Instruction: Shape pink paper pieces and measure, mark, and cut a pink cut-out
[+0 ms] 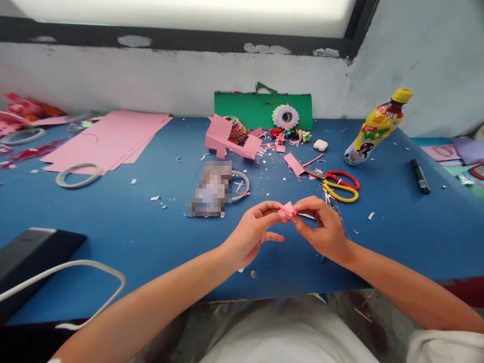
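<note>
Pink folded paper (288,208) sits just right of and below frame centre, pinched by left hand (254,229) and right hand (324,224); uneven tugging could tear it or spring its folds.

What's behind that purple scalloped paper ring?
Behind the purple ring, a pale green paper edge peeks out, with a green sheet beyond; whatever the ring covers can't be seen.

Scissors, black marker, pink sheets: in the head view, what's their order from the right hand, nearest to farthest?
1. Scissors, just beyond the right hand.
2. Black marker, off to the right.
3. Pink sheets, far left.
</note>
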The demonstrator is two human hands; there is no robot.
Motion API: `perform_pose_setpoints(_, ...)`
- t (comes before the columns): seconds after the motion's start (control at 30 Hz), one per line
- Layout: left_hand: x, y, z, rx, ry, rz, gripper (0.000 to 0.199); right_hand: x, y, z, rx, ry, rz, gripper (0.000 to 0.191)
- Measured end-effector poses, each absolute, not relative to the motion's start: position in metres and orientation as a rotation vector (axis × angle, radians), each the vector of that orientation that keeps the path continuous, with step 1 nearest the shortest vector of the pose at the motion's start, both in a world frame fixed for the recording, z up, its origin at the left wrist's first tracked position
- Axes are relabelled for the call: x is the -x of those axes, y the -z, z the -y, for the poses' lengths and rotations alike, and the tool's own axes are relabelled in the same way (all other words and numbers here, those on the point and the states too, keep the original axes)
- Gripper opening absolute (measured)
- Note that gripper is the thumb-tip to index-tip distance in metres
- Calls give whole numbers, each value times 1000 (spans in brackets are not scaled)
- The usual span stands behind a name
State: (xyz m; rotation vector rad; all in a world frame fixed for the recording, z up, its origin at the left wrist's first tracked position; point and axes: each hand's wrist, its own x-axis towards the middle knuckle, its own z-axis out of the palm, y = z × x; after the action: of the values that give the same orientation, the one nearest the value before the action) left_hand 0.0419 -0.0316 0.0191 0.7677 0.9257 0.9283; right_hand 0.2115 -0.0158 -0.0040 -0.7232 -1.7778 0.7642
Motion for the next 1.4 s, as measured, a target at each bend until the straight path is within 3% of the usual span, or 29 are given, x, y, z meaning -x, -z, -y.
perform_pose_setpoints(0.17,-42,-21,32,-632,-869,-834,14,-212,10,15,694,-693,1842,25)
perform_pose_setpoints(1.0,-46,-22,34,-1120,-1171,-993,17,-208,1,17,773,-557,1863,29)
perform_pose_setpoints(1.4,-44,-20,33,-787,-1063,-936,16,-211,-11,20,838,-680,1819,8)
